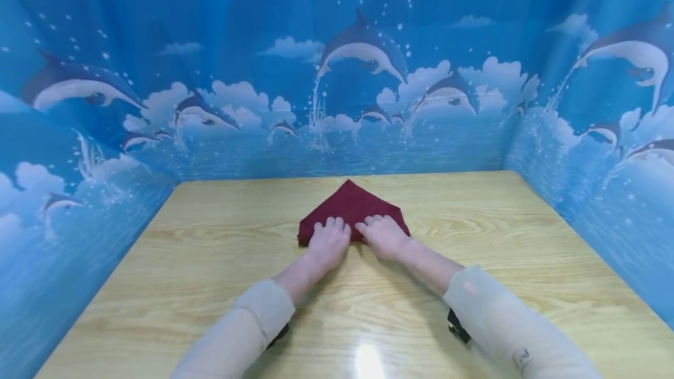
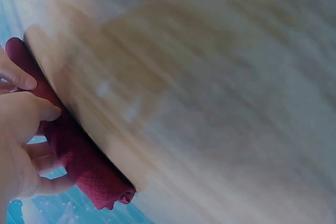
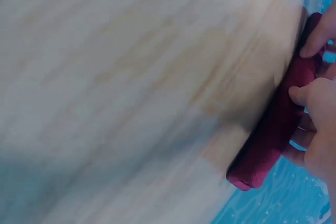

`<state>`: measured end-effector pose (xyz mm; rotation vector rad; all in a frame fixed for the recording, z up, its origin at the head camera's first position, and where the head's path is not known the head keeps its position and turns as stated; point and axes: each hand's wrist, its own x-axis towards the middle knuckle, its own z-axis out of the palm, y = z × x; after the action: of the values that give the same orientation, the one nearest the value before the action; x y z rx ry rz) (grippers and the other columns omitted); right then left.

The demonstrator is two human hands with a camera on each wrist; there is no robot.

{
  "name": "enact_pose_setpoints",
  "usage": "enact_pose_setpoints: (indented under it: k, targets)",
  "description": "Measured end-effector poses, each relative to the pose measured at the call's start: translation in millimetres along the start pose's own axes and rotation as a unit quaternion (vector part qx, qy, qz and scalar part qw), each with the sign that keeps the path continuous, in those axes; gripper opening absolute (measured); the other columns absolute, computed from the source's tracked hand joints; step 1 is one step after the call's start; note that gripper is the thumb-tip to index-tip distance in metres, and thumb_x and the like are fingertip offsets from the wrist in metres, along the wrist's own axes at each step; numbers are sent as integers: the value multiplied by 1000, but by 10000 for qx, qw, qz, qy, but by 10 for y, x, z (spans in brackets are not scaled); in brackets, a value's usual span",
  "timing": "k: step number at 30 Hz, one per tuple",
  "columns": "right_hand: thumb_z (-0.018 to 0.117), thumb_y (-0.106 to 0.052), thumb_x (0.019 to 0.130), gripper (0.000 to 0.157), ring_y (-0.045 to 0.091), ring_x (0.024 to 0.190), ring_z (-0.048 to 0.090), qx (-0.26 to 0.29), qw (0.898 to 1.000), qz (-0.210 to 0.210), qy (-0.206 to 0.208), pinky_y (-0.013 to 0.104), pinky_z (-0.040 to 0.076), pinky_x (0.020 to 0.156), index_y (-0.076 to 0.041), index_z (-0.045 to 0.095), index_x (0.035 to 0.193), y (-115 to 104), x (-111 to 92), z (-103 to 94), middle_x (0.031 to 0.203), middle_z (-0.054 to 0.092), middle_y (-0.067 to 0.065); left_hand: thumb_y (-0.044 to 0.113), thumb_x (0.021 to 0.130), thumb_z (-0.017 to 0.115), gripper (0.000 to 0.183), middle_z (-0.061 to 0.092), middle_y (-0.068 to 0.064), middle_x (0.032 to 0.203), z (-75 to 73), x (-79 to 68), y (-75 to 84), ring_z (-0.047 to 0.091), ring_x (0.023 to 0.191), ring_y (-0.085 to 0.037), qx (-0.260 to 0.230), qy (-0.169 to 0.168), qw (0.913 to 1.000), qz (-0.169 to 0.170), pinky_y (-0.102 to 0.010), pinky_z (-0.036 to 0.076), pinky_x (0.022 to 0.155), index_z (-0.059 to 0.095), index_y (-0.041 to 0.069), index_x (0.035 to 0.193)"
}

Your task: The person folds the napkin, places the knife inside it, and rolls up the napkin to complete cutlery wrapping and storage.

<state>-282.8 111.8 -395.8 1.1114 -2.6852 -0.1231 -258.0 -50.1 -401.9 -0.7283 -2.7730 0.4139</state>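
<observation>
A dark red cloth (image 1: 350, 200) lies near the far side of the table, its far part a flat triangle pointing away from me. Its near edge is rolled into a thick tube, plain in the left wrist view as a red roll (image 2: 86, 158) with a ruffled end. My left hand (image 1: 330, 243) grips the roll left of its middle, thumb on the near side and fingers over it. Close beside it, my right hand (image 1: 386, 236) holds the roll the same way. In the right wrist view the right thumb (image 3: 299, 95) presses the roll's near face.
The light wood-grain table (image 1: 210, 285) spreads out on all sides of the cloth. A blue curtain (image 1: 253, 133) printed with dolphins and clouds stands behind the table and along both sides. Pale sleeves (image 1: 247, 320) cover my forearms, with dark wrist gear beneath them.
</observation>
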Motion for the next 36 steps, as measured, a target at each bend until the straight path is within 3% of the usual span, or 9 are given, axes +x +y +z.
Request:
enact_pose_setpoints:
  k: [8,12,17,28,36]
  targets:
    - [57,-12,92,25,28,84,60,743,9953,29,-622,40,48,76,-2,62,115,127,26,-52,90,62,12,14,96,45,27,57,-11,103,-1,-26,42,55,93,-26,284,79,9996,49,-45,50,72,54,5,119]
    - [55,-14,94,27,28,86,61,952,9932,-156,-652,41,49,76,-2,61,117,197,51,-10,91,62,13,16,98,43,27,57,-10,104,27,-23,54,56,94,-26,471,12,9988,93,-45,50,73,53,6,121]
    - [56,-12,92,26,30,92,62,1068,9905,9,-864,43,49,79,-1,62,116,136,57,-98,96,64,15,16,98,44,25,60,-11,101,42,-24,38,58,90,-26,677,106,9972,283,-44,51,73,56,5,117]
    - [55,-17,94,21,22,73,59,856,9951,152,-462,32,46,60,-4,48,109,47,3,-9,82,58,5,15,97,46,30,60,-11,103,91,-49,-32,58,91,-25,680,212,9967,394,-43,51,72,56,6,124]
    - [60,-20,90,26,28,91,55,538,9975,354,-285,41,48,70,-6,48,108,-20,-57,30,98,57,11,16,96,49,33,58,-11,109,69,-28,-60,55,97,-25,149,-205,9992,294,-42,51,74,53,8,129]
